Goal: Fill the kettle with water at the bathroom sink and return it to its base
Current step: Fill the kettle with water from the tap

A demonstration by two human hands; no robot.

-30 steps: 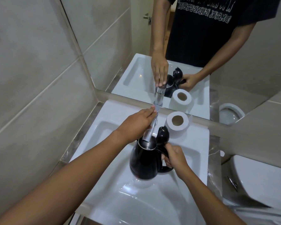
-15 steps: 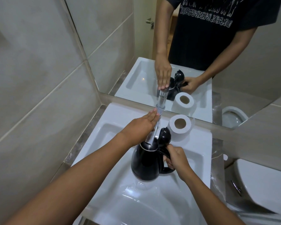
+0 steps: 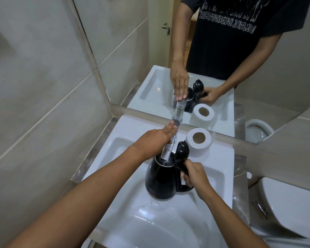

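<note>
A black kettle (image 3: 160, 179) with its lid flipped up hangs over the white sink basin (image 3: 213, 179). My right hand (image 3: 194, 173) is closed around the kettle's handle on its right side. The chrome faucet (image 3: 167, 151) slants down so that its spout end sits inside the kettle's open mouth. My left hand (image 3: 154, 140) lies flat on top of the faucet, fingers together and stretched toward the mirror. Water flow is hidden inside the kettle.
A toilet paper roll (image 3: 199, 140) stands on the sink's back ledge, just right of the faucet. A mirror (image 3: 222, 51) backs the sink. A tiled wall (image 3: 34, 104) runs along the left. A white toilet (image 3: 284, 203) sits to the right.
The scene is nearly the same: kettle and both hands hold their places at the faucet. The view has shifted slightly as my head moved.
</note>
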